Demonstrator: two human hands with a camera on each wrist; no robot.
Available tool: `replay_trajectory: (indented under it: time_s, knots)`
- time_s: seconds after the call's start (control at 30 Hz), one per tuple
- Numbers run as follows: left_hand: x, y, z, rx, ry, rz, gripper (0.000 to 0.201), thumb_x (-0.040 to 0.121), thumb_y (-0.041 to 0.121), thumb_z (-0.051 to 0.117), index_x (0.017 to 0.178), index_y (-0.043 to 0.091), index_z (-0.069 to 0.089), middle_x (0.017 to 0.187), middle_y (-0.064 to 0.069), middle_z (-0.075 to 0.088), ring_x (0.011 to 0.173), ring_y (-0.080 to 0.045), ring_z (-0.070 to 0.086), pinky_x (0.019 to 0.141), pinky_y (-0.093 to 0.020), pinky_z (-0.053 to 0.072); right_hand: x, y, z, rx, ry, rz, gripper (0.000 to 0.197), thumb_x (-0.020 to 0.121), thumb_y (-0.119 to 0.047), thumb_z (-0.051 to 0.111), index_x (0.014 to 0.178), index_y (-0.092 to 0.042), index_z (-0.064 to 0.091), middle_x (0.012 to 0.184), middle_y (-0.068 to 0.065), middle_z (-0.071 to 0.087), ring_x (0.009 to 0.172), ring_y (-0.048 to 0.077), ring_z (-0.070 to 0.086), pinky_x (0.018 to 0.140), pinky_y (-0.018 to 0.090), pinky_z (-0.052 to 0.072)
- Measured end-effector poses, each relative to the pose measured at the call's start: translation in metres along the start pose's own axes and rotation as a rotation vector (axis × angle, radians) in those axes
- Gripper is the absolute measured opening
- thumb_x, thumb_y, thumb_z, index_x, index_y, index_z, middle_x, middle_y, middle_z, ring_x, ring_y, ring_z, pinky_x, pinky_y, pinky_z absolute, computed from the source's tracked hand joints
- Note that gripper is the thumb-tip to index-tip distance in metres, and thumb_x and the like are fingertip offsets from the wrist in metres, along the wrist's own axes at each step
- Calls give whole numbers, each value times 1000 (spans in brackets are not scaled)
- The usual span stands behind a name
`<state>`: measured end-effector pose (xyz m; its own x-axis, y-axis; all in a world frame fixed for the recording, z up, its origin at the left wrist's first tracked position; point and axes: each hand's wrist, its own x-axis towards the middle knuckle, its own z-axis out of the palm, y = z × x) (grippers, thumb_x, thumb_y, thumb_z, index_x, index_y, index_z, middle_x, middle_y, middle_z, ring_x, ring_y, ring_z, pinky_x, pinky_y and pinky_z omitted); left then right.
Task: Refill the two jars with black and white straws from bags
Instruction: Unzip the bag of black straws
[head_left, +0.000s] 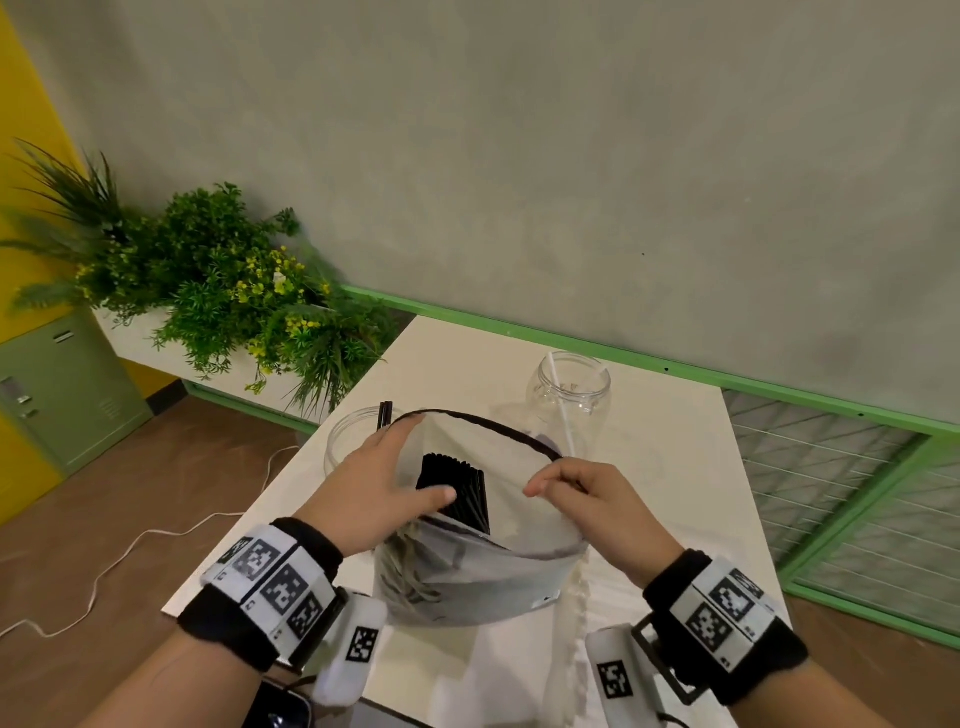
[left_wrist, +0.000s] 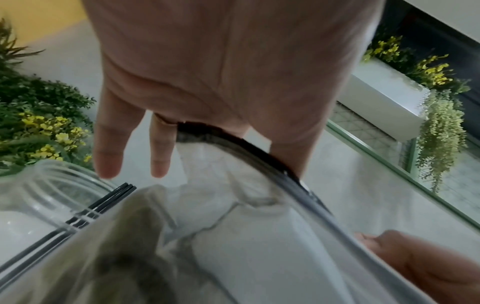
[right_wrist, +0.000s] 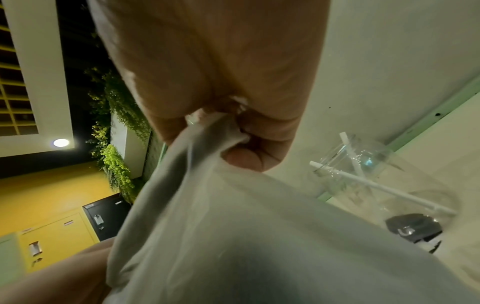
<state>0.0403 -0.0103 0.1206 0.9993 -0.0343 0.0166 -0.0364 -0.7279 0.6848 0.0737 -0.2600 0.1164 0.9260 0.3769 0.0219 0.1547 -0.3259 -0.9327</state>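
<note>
A translucent grey bag (head_left: 467, 582) with a black rim stands open on the table, and both hands hold it. A bundle of black straws (head_left: 460, 491) stands inside it. My left hand (head_left: 374, 483) straddles the left rim with straight fingers (left_wrist: 107, 156), its thumb reaching in beside the bundle. My right hand (head_left: 576, 493) pinches the right rim; the right wrist view shows the bag (right_wrist: 233, 226) gathered between thumb and fingers (right_wrist: 244, 160). The left clear jar (head_left: 345, 436) behind my left hand holds a few black straws (left_wrist: 109, 201). The right clear jar (head_left: 569, 387) holds white straws (right_wrist: 384, 189).
The white table (head_left: 675, 493) ends close on the left and right. Leafy plants (head_left: 234, 291) fill a planter at the back left, beside a green locker (head_left: 67, 384). A white cable (head_left: 130, 545) lies on the floor. A green mesh railing (head_left: 857, 493) runs on the right.
</note>
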Motion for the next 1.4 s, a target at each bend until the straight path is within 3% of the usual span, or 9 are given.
replay_trajectory:
  time_s: [0.07,0.2,0.37,0.57,0.73,0.87,1.1,1.27,1.4]
  knots:
    - [2,-5,6,-24,-17,26,105,61,54,79,146,37,19,147,14,31,132,-11,36,108,-30,32,-2,3,2,-102,-54,-45,15,82,-16,73,96,-21,70,77,2,54,66,9,44,65,16,37]
    - [6,-12,18,172,-66,-16,120,52,56,80,148,32,12,149,9,29,129,-23,36,108,-38,33,-2,18,4,-587,-264,-66,70,76,-22,76,136,-33,41,121,-4,45,104,12,50,93,26,43]
    - [7,-10,27,361,-71,-91,117,59,52,77,148,28,6,128,-3,52,111,-27,40,92,-39,41,-9,31,15,-564,-143,-400,36,89,-7,52,111,-35,59,95,-6,44,77,11,49,71,18,42]
    - [9,-9,30,400,-23,-96,112,63,50,75,149,28,6,134,-1,48,116,-28,41,98,-41,39,-9,34,15,-608,-189,-266,54,82,-5,34,119,-33,63,117,1,53,106,19,55,89,34,47]
    - [6,-9,35,343,-70,-81,103,67,45,76,148,28,15,130,-1,47,119,-27,39,101,-39,37,-5,21,16,-372,8,-106,22,91,-25,54,96,-21,75,87,-17,65,89,-7,57,82,10,42]
    - [5,-13,35,256,-117,-71,89,69,45,76,143,29,30,123,-1,48,121,-24,38,101,-35,37,-1,24,14,-364,17,-171,19,81,-8,69,73,-24,62,78,-8,63,81,6,58,73,16,40]
    - [5,-23,34,58,-171,-52,45,61,42,79,101,28,64,97,2,60,95,-16,55,88,-35,46,14,46,16,-597,-23,-162,51,86,10,45,131,-10,54,122,5,47,106,22,54,92,14,36]
    - [3,-26,34,-50,-178,-64,50,55,49,71,97,23,64,95,1,62,91,-13,58,84,-30,47,13,47,18,-437,-201,-70,82,71,-53,62,144,-24,38,140,-7,42,129,7,38,110,23,28]
    - [3,-29,33,-152,-209,-80,62,48,56,72,97,19,63,93,4,60,89,-9,58,77,-24,46,15,52,20,-304,-257,-27,95,64,-38,87,142,-26,33,137,-12,40,127,-2,36,105,11,25]
